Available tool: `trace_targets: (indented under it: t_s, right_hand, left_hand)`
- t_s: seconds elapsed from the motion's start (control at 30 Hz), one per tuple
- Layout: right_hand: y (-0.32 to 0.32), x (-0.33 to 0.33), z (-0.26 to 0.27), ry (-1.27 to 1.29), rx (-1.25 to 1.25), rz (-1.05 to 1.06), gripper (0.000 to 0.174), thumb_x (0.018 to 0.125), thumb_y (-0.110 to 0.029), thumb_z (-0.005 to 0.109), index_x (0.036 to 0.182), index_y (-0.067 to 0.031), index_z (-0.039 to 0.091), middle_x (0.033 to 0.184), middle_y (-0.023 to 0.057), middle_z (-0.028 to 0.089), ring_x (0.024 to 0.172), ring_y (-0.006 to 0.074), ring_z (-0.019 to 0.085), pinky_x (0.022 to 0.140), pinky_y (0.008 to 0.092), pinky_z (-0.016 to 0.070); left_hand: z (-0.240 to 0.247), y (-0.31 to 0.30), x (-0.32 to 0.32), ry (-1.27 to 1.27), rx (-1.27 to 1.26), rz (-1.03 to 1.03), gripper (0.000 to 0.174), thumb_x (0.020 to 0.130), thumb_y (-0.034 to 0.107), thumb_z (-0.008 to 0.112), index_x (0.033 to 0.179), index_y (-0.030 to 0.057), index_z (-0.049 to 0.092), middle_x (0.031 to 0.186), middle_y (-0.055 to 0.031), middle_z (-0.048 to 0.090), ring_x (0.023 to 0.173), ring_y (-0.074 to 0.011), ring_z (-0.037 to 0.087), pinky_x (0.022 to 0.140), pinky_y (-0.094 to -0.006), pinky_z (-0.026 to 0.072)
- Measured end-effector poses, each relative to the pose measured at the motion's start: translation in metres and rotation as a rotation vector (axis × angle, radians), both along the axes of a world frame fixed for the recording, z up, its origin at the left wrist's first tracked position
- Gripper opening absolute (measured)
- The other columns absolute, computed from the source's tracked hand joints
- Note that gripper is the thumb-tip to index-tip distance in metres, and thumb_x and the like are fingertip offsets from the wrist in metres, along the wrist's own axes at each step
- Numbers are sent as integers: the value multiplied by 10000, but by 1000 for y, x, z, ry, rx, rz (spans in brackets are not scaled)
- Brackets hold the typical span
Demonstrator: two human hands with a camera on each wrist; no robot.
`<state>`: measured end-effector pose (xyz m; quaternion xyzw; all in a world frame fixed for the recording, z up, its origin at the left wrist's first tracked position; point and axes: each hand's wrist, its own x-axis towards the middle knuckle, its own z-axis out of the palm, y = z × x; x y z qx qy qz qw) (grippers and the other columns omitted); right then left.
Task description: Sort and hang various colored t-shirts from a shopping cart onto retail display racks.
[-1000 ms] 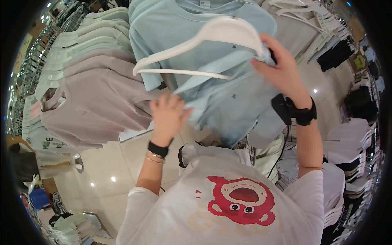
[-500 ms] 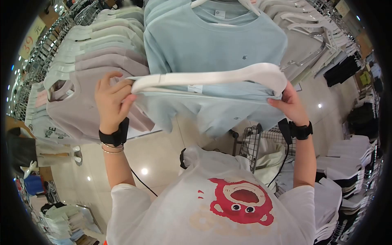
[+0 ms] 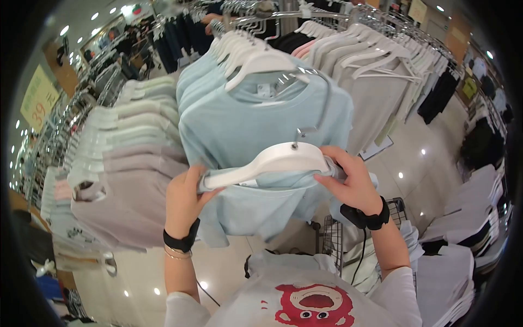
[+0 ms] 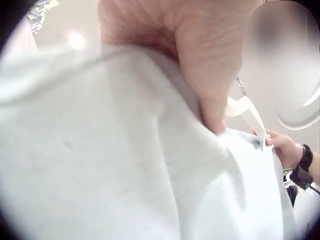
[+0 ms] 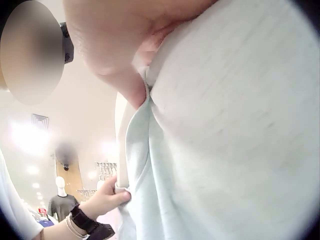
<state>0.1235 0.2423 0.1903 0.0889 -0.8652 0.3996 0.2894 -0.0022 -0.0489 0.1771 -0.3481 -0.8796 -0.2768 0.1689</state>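
A white hanger (image 3: pixel 272 161) with a metal hook carries a light blue shirt (image 3: pixel 260 210) in front of the person's chest. At one shoulder end the left hand (image 3: pixel 183 204) grips hanger and fabric together. The right hand (image 3: pixel 357 182) pinches the other shoulder, thumb on the near side. In the left wrist view, the left thumb (image 4: pixel 212 107) presses along the shirt's shoulder. Cloth is bunched under the right thumb (image 5: pixel 132 90) in the right wrist view. Just beyond hangs a row of similar light blue shirts (image 3: pixel 256 128).
Mauve and pale shirts (image 3: pixel 133 199) hang on the left, with grey ones (image 3: pixel 376 82) at the back right. A wire cart (image 3: pixel 331 242) holding clothes stands at the person's right. Stacked garments (image 3: pixel 463 207) line the far right. A yellow price sign (image 3: pixel 39 101) hangs left.
The left hand first moved out to the hanger's left end and took hold there. Since then both hands have brought the hanger closer to the chest, and the head view has tilted up.
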Motion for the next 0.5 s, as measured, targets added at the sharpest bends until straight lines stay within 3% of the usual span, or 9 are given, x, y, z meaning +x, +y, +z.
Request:
trace_targets:
  t_s: [0.03,0.1,0.13,0.2,0.33,0.4,0.5]
  right_hand:
    - [0,0,7,13,-3,-21,327,733,-122,662,1039,-77,554,679,115,589,518,240,536,503,299,408]
    - [2,-1,20,-113,98,-145,294,720,-117,648,992,-73,548,652,106,569,533,278,535,524,335,426]
    - [5,-2,19,-109,94,-154,294,720,-117,648,992,-73,548,652,106,569,533,278,535,524,335,426]
    - [9,-3,12,16,368,-388,256,684,-121,651,908,-74,535,635,99,550,557,309,543,547,367,446]
    - [21,0,4,14,512,-521,254,651,-120,658,860,-81,520,639,91,549,581,300,561,549,373,459]
    - [23,0,5,-304,606,-673,249,648,-121,661,838,-81,504,639,93,555,608,289,574,548,370,460]
    - [16,-11,5,-345,652,-740,250,658,-122,653,852,-78,502,628,98,550,627,282,582,544,381,457]
  left_hand:
    - [-4,3,0,13,-3,-21,307,658,125,723,831,42,484,763,-118,604,760,-310,560,664,-362,430]
    - [-11,13,-1,269,10,-4,323,597,140,737,809,56,508,641,-81,517,602,-279,498,556,-367,388]
    - [-12,19,-3,274,8,-13,323,597,140,737,809,56,508,641,-81,517,602,-279,498,556,-367,388]
    - [-14,25,-4,371,41,48,319,558,92,726,792,62,511,640,-77,512,589,-282,478,543,-362,372]
    - [-9,31,2,422,-14,37,337,531,67,712,803,67,514,651,-72,520,592,-274,485,553,-356,367]
    - [-10,36,4,408,-38,24,342,529,68,712,809,67,515,650,-71,521,591,-271,486,554,-352,367]
    - [-13,41,5,393,-55,40,354,525,70,713,820,70,517,648,-70,523,592,-268,492,557,-345,366]
